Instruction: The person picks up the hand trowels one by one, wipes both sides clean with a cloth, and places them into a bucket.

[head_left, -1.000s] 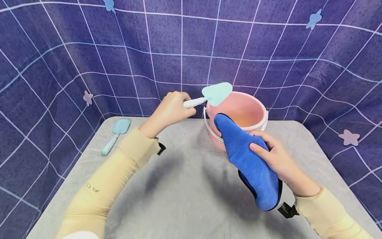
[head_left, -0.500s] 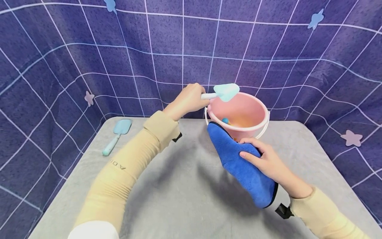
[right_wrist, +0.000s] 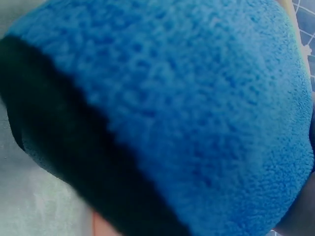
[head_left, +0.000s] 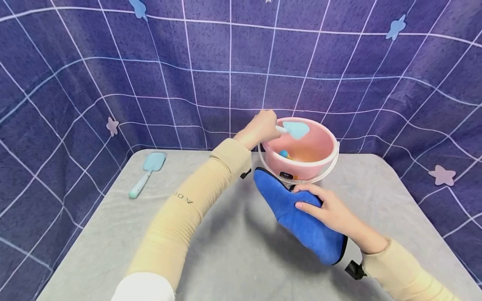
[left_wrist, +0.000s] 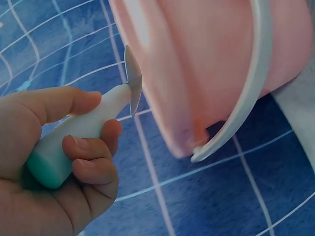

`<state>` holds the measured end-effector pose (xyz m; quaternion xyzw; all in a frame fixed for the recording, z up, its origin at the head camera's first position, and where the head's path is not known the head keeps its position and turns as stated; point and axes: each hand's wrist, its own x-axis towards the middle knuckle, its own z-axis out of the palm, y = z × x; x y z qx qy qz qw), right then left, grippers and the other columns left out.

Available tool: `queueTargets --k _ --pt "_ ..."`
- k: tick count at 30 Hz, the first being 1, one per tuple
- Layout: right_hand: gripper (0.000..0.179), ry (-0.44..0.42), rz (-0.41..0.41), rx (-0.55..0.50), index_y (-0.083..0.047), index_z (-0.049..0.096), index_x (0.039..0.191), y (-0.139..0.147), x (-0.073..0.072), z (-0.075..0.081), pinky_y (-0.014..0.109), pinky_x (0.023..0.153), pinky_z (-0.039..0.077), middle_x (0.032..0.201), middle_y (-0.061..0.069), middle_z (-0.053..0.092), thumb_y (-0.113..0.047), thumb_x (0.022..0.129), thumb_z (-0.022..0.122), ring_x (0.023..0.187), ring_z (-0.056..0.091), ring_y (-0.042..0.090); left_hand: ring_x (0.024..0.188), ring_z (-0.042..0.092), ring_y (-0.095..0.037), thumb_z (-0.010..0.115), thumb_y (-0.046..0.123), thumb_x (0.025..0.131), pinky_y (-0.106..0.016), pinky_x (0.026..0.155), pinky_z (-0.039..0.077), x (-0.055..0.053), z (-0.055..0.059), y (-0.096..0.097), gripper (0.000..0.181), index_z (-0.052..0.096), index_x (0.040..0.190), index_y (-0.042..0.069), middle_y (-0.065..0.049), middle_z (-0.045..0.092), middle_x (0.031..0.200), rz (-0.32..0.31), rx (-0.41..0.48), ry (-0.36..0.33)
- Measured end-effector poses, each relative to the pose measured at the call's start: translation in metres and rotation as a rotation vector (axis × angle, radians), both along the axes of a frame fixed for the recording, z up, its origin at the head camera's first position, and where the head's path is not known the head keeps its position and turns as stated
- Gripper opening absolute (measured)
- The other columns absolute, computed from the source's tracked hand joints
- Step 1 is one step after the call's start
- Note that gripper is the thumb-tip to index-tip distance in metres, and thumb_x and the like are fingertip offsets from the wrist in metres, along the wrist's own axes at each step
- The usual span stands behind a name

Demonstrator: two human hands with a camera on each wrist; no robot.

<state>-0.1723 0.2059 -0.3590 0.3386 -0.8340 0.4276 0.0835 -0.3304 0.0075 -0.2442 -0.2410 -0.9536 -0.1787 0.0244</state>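
Observation:
My left hand grips a small trowel by its white handle, and the trowel's pale blue blade is over the mouth of a pink bucket. The left wrist view shows the fingers curled round the handle, which has a green end. Inside the bucket lies a small blue thing with something yellow beside it. In front of the bucket my right hand holds a bunched blue cloth with black edging, thumb on top. That cloth fills most of the right wrist view.
A second trowel, light blue with a green-ended handle, lies at the left of the grey tabletop. Behind stands a purple curtain with a grid pattern and stars. The bucket's white handle hangs down its front.
My left hand has moved right with the trowel, bringing its blade down over the bucket's mouth. The right hand and cloth have shifted slightly left and toward me.

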Motion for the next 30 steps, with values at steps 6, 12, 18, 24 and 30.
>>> queueTargets --k 6,12,18,24,30 --pt "0.032 -0.039 0.028 0.015 -0.023 0.059 0.113 -0.003 0.0 -0.009 0.016 0.091 0.039 0.111 -0.008 0.061 -0.008 0.086 0.067 0.105 0.054 0.004 0.055 0.034 -0.012 0.067 0.022 0.083 -0.024 0.055 0.034 -0.009 -0.018 0.009 0.033 0.041 0.064 0.013 0.003 0.029 0.061 0.03 0.046 -0.043" --pt "0.031 -0.039 0.076 0.03 -0.019 0.06 0.11 -0.01 0.002 -0.013 0.016 0.09 0.039 0.107 -0.004 0.062 -0.003 0.084 0.067 0.101 0.055 0.006 0.064 0.044 -0.015 0.071 0.025 0.082 -0.027 0.067 0.044 -0.014 -0.033 0.018 0.023 0.054 0.076 0.011 0.002 0.041 0.067 0.032 0.008 -0.046" --pt "0.028 -0.054 0.089 0.042 -0.012 0.061 0.108 -0.02 0.012 0.001 0.018 0.087 0.041 0.104 -0.001 0.063 0.0 0.083 0.067 0.098 0.056 0.006 0.075 0.054 -0.017 0.067 0.013 0.08 -0.029 0.073 0.049 -0.016 -0.039 0.025 0.01 0.064 0.088 0.009 -0.002 0.06 0.084 0.041 -0.13 -0.009" --pt "0.027 -0.066 0.1 0.032 -0.013 0.06 0.107 -0.024 0.015 0.008 0.018 0.088 0.041 0.104 -0.002 0.062 0.001 0.084 0.066 0.099 0.055 0.006 0.092 0.056 -0.018 0.065 0.008 0.077 -0.035 0.087 0.047 -0.02 -0.041 0.031 0.012 0.064 0.089 0.012 -0.001 0.063 0.102 0.044 -0.275 0.004" --pt "0.031 -0.068 0.091 0.027 -0.021 0.059 0.111 -0.013 0.003 -0.014 0.017 0.091 0.039 0.108 -0.006 0.062 -0.005 0.086 0.066 0.103 0.054 0.005 0.099 0.06 -0.016 0.069 0.02 0.08 -0.041 0.086 0.049 -0.021 -0.046 0.037 0.021 0.065 0.1 0.017 0.003 0.065 0.107 0.037 -0.419 0.056"
